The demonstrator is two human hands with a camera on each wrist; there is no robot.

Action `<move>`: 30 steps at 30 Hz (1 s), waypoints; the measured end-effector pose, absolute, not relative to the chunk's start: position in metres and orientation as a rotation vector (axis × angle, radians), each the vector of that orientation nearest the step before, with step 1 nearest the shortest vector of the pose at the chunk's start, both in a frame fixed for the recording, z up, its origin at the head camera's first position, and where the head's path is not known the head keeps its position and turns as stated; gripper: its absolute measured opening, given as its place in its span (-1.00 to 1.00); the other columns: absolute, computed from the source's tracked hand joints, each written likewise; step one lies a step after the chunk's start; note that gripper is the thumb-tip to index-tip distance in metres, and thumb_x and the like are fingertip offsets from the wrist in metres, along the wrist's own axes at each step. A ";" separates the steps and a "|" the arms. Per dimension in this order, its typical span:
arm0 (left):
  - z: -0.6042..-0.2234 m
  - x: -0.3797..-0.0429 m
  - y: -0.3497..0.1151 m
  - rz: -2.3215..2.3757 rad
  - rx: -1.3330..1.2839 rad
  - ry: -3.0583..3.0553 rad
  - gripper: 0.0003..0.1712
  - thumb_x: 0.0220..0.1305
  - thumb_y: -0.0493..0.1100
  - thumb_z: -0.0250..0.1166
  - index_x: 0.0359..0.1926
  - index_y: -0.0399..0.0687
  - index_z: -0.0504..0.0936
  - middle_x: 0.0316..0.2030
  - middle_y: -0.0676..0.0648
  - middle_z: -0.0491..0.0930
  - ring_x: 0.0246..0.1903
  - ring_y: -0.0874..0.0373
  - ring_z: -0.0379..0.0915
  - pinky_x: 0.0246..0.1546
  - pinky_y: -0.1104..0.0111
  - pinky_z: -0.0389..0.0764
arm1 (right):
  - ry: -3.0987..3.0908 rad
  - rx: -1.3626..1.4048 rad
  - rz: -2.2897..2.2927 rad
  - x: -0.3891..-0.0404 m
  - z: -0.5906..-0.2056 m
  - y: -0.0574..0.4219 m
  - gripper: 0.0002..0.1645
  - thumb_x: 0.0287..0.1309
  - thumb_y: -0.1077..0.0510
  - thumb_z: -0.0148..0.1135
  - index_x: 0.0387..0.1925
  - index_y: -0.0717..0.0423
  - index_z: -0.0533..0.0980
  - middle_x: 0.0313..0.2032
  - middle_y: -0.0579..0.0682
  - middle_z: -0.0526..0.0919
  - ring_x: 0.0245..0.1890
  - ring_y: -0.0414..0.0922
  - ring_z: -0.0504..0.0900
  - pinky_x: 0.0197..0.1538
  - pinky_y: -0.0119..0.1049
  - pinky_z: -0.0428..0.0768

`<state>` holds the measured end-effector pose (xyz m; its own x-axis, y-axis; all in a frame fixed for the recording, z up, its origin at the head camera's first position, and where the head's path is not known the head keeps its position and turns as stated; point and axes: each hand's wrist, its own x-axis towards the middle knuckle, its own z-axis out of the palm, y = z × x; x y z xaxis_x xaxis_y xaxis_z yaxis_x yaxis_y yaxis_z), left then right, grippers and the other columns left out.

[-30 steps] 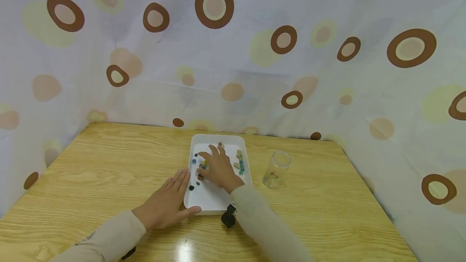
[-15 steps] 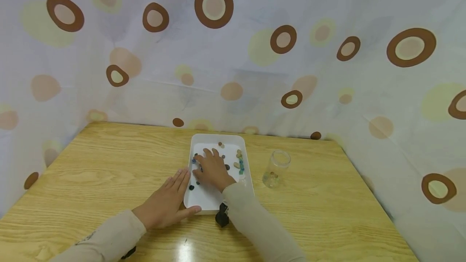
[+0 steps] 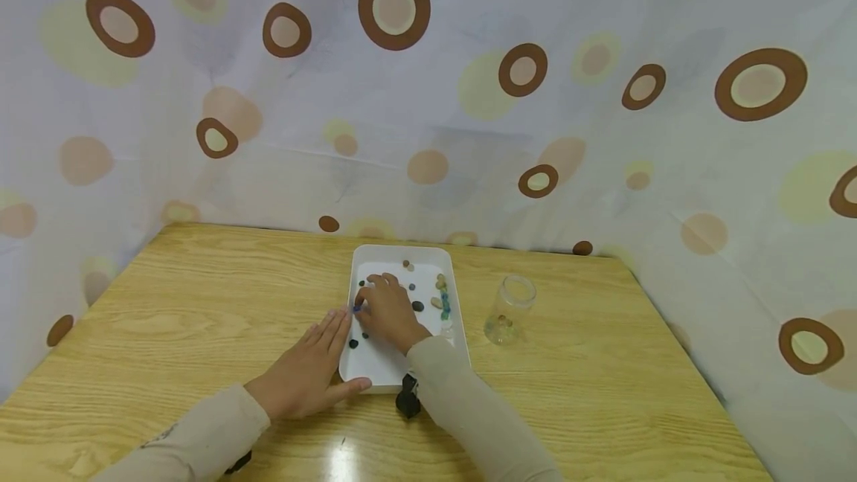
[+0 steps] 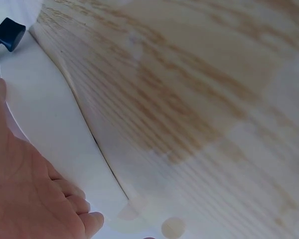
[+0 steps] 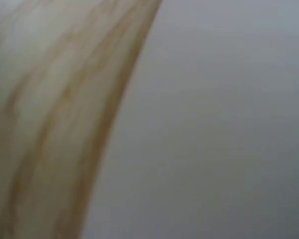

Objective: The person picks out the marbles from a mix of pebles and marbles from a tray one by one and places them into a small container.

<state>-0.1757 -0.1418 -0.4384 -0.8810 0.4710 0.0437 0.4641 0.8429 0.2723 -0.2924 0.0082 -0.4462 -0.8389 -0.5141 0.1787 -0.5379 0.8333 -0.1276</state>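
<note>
Btm of head view: two beige fabric sleeves [image 3: 194,434], a black blocky wrist gadget [image 3: 408,399] by the R cuff. L hand [image 3: 309,367], btm ctr-left, lies flat; fingers straight & together, tips at the left rim of the white rectangular shallow tray [image 3: 384,369], thumb out straight along its near edge; grips nothing. L wrist view: same hand lower left, against the tray's white wall.

Tray's at ctr of frame, on the light wood-grain table [image 3: 602,363]. In its near left corner, a round black stone [image 3: 353,344]. R hand [image 3: 390,312] is over the tray's left half, fingers bent, thumb & forefinger pinching a small blue stone [image 3: 358,309] nr the left rim. R wrist view = blurry wood & white only, no finger detail.

Right of R hand: dark oval stone [image 3: 418,306], then a row of tan & teal stones [image 3: 445,302] along the tray's right side. Far end: small brown bead [image 3: 405,263].

Ctr-right, apart from tray: clear cylindrical glass [image 3: 510,311], upright, few brownish bits at btm.

Behind, filling upper frame: whitish curtain w/ brown-ringed ovals [image 3: 428,103].
</note>
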 end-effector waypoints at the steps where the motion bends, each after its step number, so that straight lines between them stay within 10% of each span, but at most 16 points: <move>1: -0.439 -0.176 -0.142 0.429 0.762 2.995 0.15 0.28 0.49 -0.12 0.45 -0.42 -0.06 0.46 -0.34 -0.12 0.45 -0.21 -0.21 0.38 -0.05 0.02 | -2.869 0.834 0.261 -0.292 -0.447 0.008 -0.82 0.16 -0.01 0.32 -0.21 -0.10 0.69 0.17 0.03 0.52 0.23 0.06 0.40 0.18 -0.04 0.47; 30: -0.434 -0.174 -0.139 0.382 0.749 2.986 0.16 0.27 0.50 -0.15 0.44 -0.42 -0.04 0.46 -0.35 -0.13 0.45 -0.22 -0.20 0.39 -0.05 0.02 | -2.822 0.931 0.555 -0.273 -0.391 0.068 -0.84 0.19 0.07 0.31 -0.22 0.03 0.64 0.20 0.15 0.47 0.28 0.18 0.33 0.25 0.15 0.35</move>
